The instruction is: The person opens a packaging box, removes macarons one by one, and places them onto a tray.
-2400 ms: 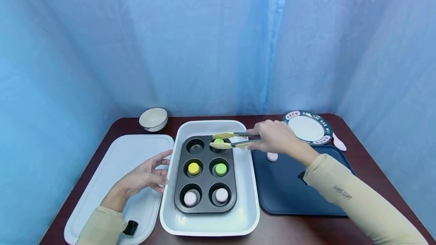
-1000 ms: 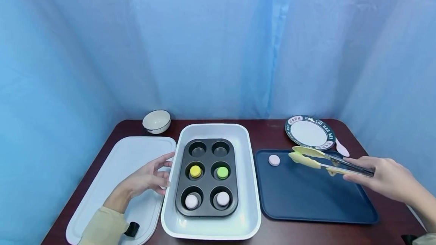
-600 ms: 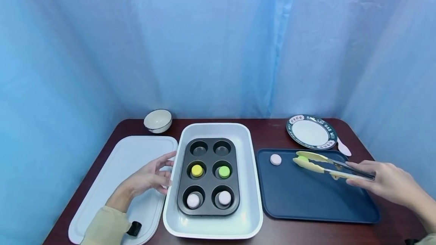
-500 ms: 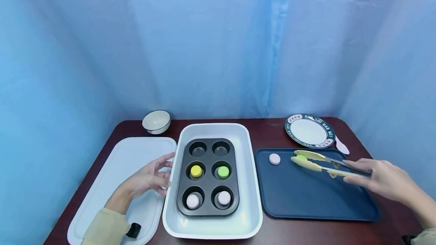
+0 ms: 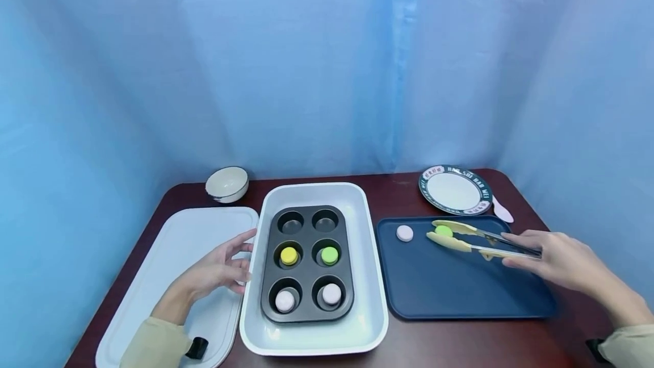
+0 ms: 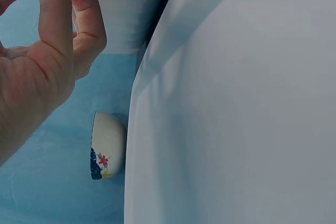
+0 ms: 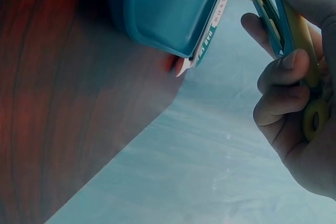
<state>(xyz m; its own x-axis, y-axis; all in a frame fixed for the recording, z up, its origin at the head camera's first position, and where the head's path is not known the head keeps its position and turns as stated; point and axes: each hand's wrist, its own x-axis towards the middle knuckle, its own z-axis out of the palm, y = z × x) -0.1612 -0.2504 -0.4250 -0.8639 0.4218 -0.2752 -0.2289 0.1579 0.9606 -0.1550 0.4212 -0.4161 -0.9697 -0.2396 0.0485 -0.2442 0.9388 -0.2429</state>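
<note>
My right hand (image 5: 562, 257) grips yellow-tipped tongs (image 5: 449, 242) over the blue tray (image 5: 475, 294). Between the parted tong tips lies a green macaron (image 5: 443, 231) on the tray. A pale pink macaron (image 5: 405, 233) lies to its left. My left hand (image 5: 217, 268), fingers loosely spread, is at the left wall of the white basin (image 5: 317, 342); whether it touches is unclear. Inside the basin a dark muffin tin (image 5: 307, 270) holds a yellow macaron (image 5: 289, 255), a green macaron (image 5: 329, 255) and two pale pink macarons (image 5: 284, 301) in separate cups. Its two far cups are empty.
A white board or tray (image 5: 153, 277) lies under the left forearm. A small bowl (image 5: 227, 184) stands at the back left. At the back right is a patterned plate (image 5: 455, 189), with a white spoon-like utensil (image 5: 502, 210) beside it.
My right hand has carried the green macaron in the tongs from the tin's far right cup to the blue tray. The tong tips have parted around it. The left hand stays put.
</note>
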